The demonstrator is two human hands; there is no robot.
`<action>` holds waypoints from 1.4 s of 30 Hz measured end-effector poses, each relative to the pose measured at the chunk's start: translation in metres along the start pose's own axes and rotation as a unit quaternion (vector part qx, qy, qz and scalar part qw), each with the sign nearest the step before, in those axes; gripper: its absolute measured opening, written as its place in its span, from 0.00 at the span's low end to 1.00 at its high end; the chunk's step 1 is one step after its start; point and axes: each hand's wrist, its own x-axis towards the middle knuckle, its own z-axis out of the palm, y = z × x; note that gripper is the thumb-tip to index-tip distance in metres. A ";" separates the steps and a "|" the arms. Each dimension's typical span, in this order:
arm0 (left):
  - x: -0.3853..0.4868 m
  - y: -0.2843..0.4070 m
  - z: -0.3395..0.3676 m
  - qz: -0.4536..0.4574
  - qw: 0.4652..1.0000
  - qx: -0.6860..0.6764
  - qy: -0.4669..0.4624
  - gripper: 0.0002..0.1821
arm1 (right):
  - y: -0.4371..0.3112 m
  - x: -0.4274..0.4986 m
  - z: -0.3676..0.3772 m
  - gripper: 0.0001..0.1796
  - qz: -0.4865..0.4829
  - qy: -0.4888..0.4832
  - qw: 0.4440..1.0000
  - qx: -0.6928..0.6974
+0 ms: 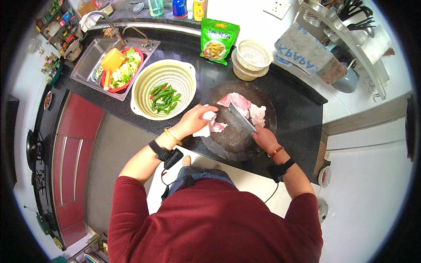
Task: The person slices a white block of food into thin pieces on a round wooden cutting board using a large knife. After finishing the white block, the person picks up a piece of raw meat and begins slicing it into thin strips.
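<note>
My left hand (pixel 194 121) grips a pale, fatty piece of raw meat (pixel 207 126) over the left edge of a round, dark chopping board (pixel 235 144). A pink end of that piece hangs towards the board. In my right hand (pixel 265 139) is the handle of a cleaver (pixel 242 117), its broad blade slanting up and to the left. Just beyond the blade lies a pink slab of raw meat (pixel 237 101), with a paler fatty part (pixel 258 115) at its right. The blade hides some of the meat's near edge.
Left of the board, a cream colander (pixel 138 93) holds green chillies (pixel 164 97). Farther left, a red basin (pixel 122 88) with cut leafy vegetables and an orange scoop (pixel 112 60) sits in the steel sink (pixel 86 70). Behind stand a green food packet (pixel 217 41) and stacked baskets (pixel 253 54).
</note>
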 end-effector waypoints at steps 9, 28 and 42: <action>0.038 0.020 0.039 -0.069 0.863 -0.499 0.030 0.35 | -0.009 -0.035 -0.011 0.15 0.118 0.055 0.932 0.339; -0.001 -0.077 0.051 -0.302 0.946 -0.115 -0.021 0.14 | -0.058 0.009 0.015 0.13 -0.019 0.071 0.967 0.244; -0.001 -0.059 0.059 -0.089 0.980 0.167 0.054 0.14 | -0.082 -0.005 0.013 0.10 -0.044 0.063 0.986 0.151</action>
